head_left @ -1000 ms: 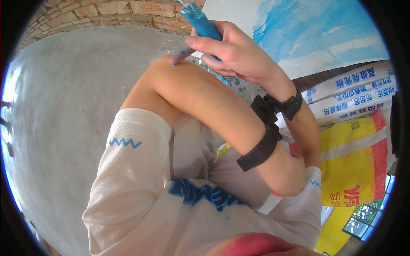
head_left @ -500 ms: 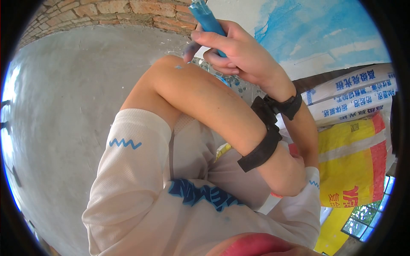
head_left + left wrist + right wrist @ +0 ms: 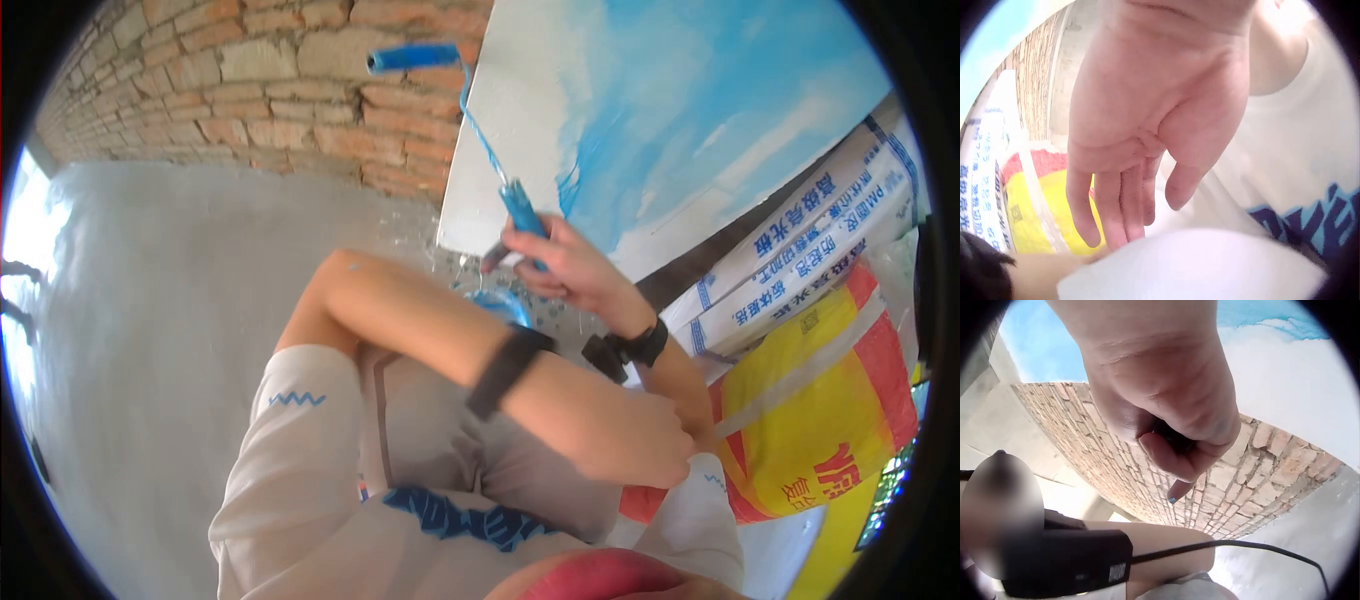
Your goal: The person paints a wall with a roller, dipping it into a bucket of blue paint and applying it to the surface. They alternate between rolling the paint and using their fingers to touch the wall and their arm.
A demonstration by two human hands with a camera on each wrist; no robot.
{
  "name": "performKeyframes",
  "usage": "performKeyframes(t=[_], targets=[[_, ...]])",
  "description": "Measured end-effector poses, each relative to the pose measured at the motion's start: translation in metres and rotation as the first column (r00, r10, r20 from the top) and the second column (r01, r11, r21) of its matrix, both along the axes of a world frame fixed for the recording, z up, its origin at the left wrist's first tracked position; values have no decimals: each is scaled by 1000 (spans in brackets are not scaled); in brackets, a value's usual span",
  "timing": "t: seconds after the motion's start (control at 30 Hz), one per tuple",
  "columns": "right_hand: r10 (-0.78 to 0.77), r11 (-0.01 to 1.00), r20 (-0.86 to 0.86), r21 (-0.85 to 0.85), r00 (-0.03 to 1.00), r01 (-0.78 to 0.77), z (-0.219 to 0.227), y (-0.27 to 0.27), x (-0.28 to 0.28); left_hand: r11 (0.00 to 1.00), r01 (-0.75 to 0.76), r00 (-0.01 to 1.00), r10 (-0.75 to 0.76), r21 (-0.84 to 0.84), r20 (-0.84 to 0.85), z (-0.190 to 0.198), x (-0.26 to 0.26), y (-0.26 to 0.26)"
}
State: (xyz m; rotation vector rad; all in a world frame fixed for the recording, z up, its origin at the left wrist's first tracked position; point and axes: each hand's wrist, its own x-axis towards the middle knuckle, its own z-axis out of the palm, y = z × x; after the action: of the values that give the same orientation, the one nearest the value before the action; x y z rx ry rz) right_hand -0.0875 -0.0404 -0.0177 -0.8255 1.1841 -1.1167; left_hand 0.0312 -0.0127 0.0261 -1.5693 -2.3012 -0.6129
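Observation:
My right hand [image 3: 580, 265] grips the blue-smeared handle of a paint roller [image 3: 415, 57], raised with its blue sleeve toward the brick wall. A blue spot marks a fingertip [image 3: 1172, 500] of this hand in the right wrist view. My left forearm [image 3: 430, 320] crosses in front of my body, with a small blue paint spot near the elbow. At its end my left hand [image 3: 645, 430] rests by my right upper arm. In the left wrist view the left hand [image 3: 1160, 106] has loosely extended fingers, their tips at the arm beside the white sleeve [image 3: 1197, 269].
A board [image 3: 700, 120] painted blue and white stands ahead, against a brick wall [image 3: 300, 90]. To the right lie white wrapped packages [image 3: 800, 240] with blue print and a yellow-and-red bag [image 3: 800, 400]. Something blue [image 3: 505, 303] shows behind my left forearm, over the grey floor [image 3: 180, 330].
The right hand's fingertip touched the left arm near the elbow, then lifted, leaving a blue spot. The head view has tilted up, bringing the whole roller into sight. The left forearm has lowered slightly.

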Motion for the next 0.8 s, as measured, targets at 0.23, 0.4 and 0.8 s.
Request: performKeyframes(t=[0.23, 0.4, 0.8], targets=[[-85, 996, -120, -13, 989, 84, -48, 17, -17, 805, -554, 772, 402, 213, 493, 23, 62, -100], [-59, 998, -8, 16, 998, 59, -37, 21, -7, 139, -981, 194, 756, 137, 625, -12, 88, -147], [-34, 996, -145, -88, 989, 22, -39, 0, 12, -16, -993, 97, 464, 118, 881, -46, 52, -168]])
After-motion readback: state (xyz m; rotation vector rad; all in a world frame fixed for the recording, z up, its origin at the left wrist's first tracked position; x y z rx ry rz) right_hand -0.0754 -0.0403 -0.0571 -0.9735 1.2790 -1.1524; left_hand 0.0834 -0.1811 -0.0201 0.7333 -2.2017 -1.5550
